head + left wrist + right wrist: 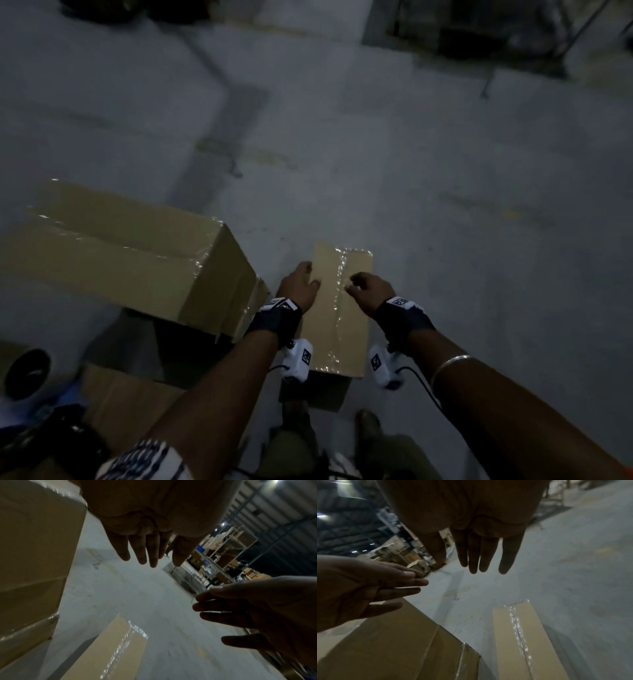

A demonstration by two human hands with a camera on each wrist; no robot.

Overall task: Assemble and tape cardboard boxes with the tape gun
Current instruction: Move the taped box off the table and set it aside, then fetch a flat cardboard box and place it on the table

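A narrow cardboard box [329,318] stands on the floor in front of me, with clear tape [337,301] running along its top seam. My left hand [303,282] hangs over the box's left edge and my right hand [364,286] over the taped seam. Both hold nothing. In the left wrist view the left fingers [142,550] are straight, well above the box [109,649]. The right wrist view shows the right fingers [479,553] straight too, apart from the box [522,635]. No tape gun shows in any view.
A large taped cardboard box [120,253] sits close on the left, almost touching my left wrist. Flat cardboard [126,394] and a round roll-like thing [27,373] lie at the lower left. Bare concrete floor [445,171] spreads ahead and right. Shelving [228,550] stands far off.
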